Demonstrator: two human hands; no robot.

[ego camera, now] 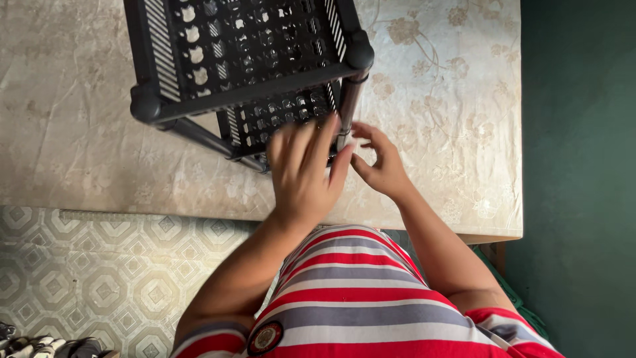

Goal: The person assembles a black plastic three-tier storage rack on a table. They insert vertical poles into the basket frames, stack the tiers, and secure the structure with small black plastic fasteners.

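Observation:
A black plastic rack (248, 56) with perforated shelves and round corner posts stands on the table (79, 132). My left hand (306, 172) hovers with fingers spread over the rack's near lower corner, next to the front right post (350, 99). My right hand (381, 162) is just right of that post, fingers curled and apart, near its lower end. Neither hand visibly holds anything. The post's foot is hidden behind my left hand.
The table carries a beige floral cloth, whose near edge (132, 209) runs in front of me. Patterned tile floor (99, 285) lies at lower left, with shoes (40, 346) in the corner. A dark green wall (583, 166) rises on the right.

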